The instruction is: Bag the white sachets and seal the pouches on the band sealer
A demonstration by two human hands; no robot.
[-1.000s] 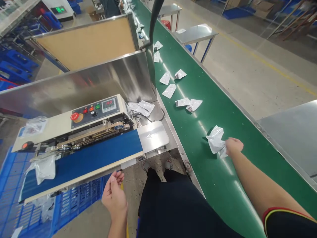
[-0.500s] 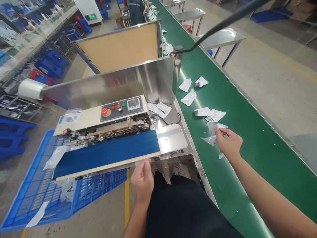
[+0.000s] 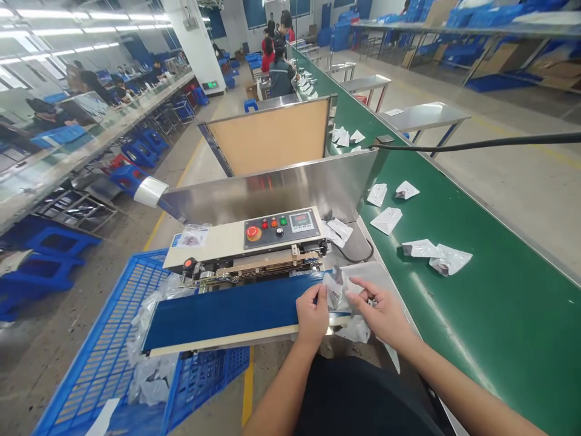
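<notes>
From the head camera, the left hand and right hand meet above the steel plate at the end of a band sealer. A silvery foil pouch sits between them, just past the end of the sealer's blue belt. The left hand's fingers are closed on the pouch's edge. The right hand's fingers are loosely curled and half open, their tips beside the pouch, and I cannot tell if they grip it. A whitish film piece sags just below the hands.

The pouch looks light, soft and thin, with a slick, creased skin. It would likely slip and crumple if squeezed across its middle, so a flat edge or corner pinched between the finger pads seems the best hold.

The sealer has a cream body, a red stop button, and a lit temperature display. Behind it rises a brushed steel guard. More foil pouches lie scattered on a green conveyor to the right, and a small heap rests beside the sealer. On the left, a blue plastic crate holds loose clear bags. A co-worker stands far up the line.
</notes>
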